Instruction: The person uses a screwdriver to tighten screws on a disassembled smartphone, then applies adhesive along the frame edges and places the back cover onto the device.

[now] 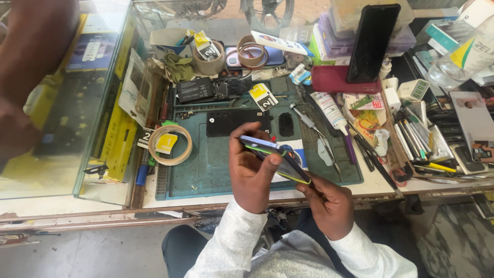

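My left hand [250,174] grips the upper end of a dark smartphone [278,158] with a green edge, held tilted above the front of the green work mat [206,164]. At the phone's lower end, my right hand [329,206] pinches it from below. On the mat beyond lie a black phone back panel [231,122] and a small black part [286,124].
A tape roll [170,144] lies at the mat's left. Screwdrivers [309,123], a glue tube [330,110] and pens [411,139] crowd the right. A phone [371,41] leans upright at the back. A glass case [67,98] stands left, with another person's arm [25,67] over it.
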